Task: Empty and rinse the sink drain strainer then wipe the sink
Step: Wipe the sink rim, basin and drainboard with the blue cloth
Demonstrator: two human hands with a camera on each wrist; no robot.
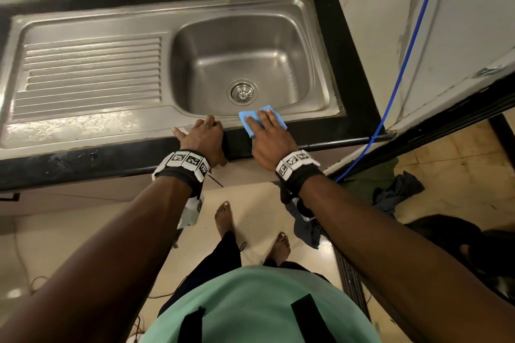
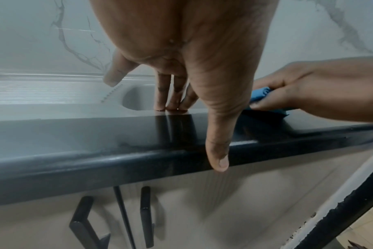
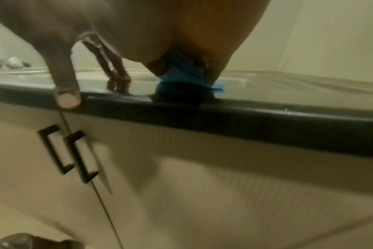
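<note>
fingers (image 1: 257, 120) flat on blue cloth (image 1: 271, 115), sink rim (image 1: 156, 122)

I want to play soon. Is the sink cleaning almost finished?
Nearly, it seems. The strainer already sits back in its drain and looks clean. The right hand presses a blue cloth on the sink's front rim, while the left hand rests on the counter edge. The rim's left part looks dull, so some wiping may remain.

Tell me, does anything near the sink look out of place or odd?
Yes. Dark clothes lie crumpled on the floor right of the counter, beside the trailing blue cable. At the sink itself nothing stands out: the strainer sits in its drain.
</note>
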